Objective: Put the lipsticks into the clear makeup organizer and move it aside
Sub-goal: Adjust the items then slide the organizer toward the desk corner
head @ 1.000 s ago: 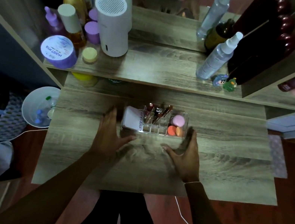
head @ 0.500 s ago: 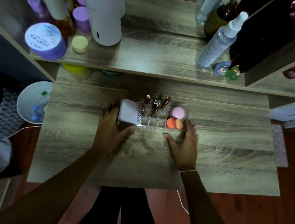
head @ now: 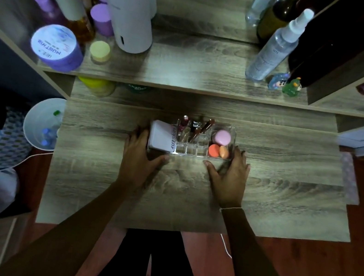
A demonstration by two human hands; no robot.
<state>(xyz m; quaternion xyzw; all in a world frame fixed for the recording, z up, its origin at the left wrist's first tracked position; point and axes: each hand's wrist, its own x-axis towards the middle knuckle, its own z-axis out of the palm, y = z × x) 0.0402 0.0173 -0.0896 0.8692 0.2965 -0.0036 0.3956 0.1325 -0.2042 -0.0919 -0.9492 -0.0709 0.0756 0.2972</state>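
1. Organizer [head: 198, 151] sits mid-desk, lipsticks [head: 192, 127] upright in its far cells, so we judge only the shift aside remains
2. We cup its ends: left hand [head: 141, 157] against the left wall, right hand [head: 230, 173] against the right, thumbs on the near edge, fingers curled round rather than spread
3. We should press evenly and slide it flat, since tilting could topple the lipsticks

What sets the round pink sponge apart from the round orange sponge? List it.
The round pink sponge looks larger and paler; the round orange sponge looks smaller and more vivid. Pink sits farther from the person, orange nearer. Both lie in the right end compartment of the clear plastic makeup organizer.
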